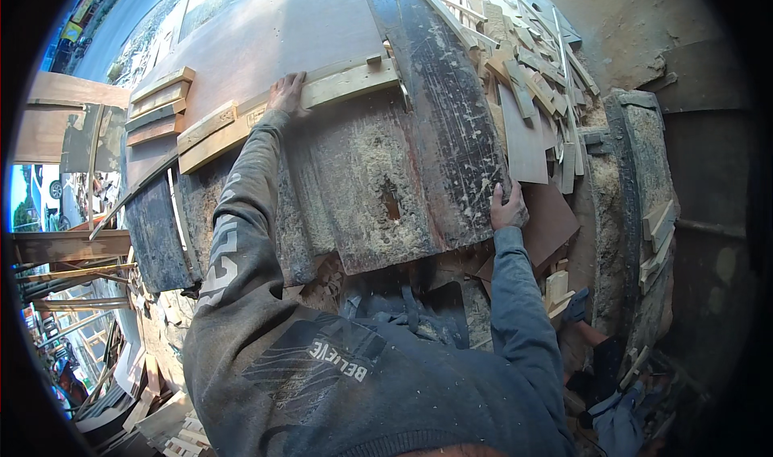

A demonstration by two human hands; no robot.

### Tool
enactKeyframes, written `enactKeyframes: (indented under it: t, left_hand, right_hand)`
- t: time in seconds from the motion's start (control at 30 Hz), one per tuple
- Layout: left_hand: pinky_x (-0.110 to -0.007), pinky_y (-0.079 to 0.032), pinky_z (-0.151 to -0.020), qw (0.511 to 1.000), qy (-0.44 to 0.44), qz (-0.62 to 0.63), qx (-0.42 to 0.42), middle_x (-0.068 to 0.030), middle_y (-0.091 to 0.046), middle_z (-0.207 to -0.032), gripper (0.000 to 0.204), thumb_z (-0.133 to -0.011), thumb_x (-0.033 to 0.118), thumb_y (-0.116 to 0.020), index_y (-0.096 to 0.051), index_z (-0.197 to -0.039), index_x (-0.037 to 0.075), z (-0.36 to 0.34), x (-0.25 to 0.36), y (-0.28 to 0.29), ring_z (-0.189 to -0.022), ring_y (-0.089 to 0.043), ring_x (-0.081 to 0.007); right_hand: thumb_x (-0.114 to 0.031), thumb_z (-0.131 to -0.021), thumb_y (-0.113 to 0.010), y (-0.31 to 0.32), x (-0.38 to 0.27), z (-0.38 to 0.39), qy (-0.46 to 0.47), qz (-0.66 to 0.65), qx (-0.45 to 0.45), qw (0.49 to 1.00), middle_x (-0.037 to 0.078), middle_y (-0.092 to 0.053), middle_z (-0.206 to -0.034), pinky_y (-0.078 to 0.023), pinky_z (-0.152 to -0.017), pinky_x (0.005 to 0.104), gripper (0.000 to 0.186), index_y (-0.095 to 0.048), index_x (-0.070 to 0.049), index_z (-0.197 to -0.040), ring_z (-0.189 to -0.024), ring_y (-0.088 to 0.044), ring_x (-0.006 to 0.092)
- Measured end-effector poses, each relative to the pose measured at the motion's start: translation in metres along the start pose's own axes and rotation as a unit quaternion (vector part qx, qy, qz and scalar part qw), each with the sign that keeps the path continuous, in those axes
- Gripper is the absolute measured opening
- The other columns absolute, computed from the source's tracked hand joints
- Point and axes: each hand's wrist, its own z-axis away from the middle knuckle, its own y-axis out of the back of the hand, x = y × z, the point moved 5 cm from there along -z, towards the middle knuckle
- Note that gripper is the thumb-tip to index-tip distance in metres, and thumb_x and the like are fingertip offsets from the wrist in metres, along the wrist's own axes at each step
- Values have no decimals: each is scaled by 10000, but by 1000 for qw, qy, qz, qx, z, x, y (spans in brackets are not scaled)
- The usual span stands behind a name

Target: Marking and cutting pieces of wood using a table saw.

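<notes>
A bench (pixel 362 183), caked with sawdust and dark with wear, is seen under both hands. A long pale batten (pixel 338 86) lies across it beneath the left hand (pixel 287 95), with short wood blocks (pixel 161 103) stacked to that hand's left. A brown sheet (pixel 266 38) is spread beyond it. Offcuts (pixel 523 78) are heaped above the right hand (pixel 507 209).
</notes>
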Motion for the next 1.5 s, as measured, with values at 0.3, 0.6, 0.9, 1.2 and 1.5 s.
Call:
enactKeyframes:
  t: [0.3, 0.6, 0.9, 1.2, 1.5]
  left_hand:
    - [-500, -365, -1091, 1000, 2, 15, 5, -187, -491, -1387, 1135, -542, 463, -886, -390, -1470, 39, 57, 42, 7, -1300, -462, -387]
    - [-519, -279, -1133, 996, 10, 73, -49, -191, -444, -1384, 1149, -541, 473, -854, -369, -1471, 5, 246, 161, 26, -1324, -405, -386]
    - [-551, -210, -1213, 944, 320, 47, 70, -185, -320, -1534, 1132, -702, 640, -795, -277, -1550, 98, 354, 227, 55, -1442, -307, -392]
    - [-584, -341, -1132, 168, 528, 756, 349, -116, -442, -1531, 883, -933, 791, -365, -408, -1524, 136, 476, 242, -70, -1377, -427, -360]
    - [-346, -511, -877, 618, 332, 583, 410, -96, -615, -1210, 621, -1051, 595, -353, -505, -1349, 71, 431, 247, 88, -1048, -610, -201]
  right_hand:
    - [-390, -947, -600, 4, -1, 5, -10, 30, -31, 999, 263, -633, -1221, -512, -908, 515, 518, -552, -29, -1316, -1086, -627, 463]
    - [-420, -928, -631, 12, -25, 21, 255, 70, 59, 963, 192, -535, -1335, -399, -1072, 501, 578, -542, -44, -1357, -1249, -481, 401]
    - [-203, -871, -725, -20, -132, 89, 345, -62, -218, 911, 126, -572, -1245, -464, -975, 471, 356, -632, -62, -1184, -1170, -533, 351]
    - [-65, -843, -653, 26, -72, 225, 384, -131, -264, 875, 118, -594, -1057, -527, -776, 454, 318, -492, -103, -1115, -931, -607, 354]
    - [-59, -842, -642, 1, -8, 273, 331, -52, -447, 829, 154, -598, -1062, -505, -848, 470, 334, -472, -130, -1121, -1010, -601, 406]
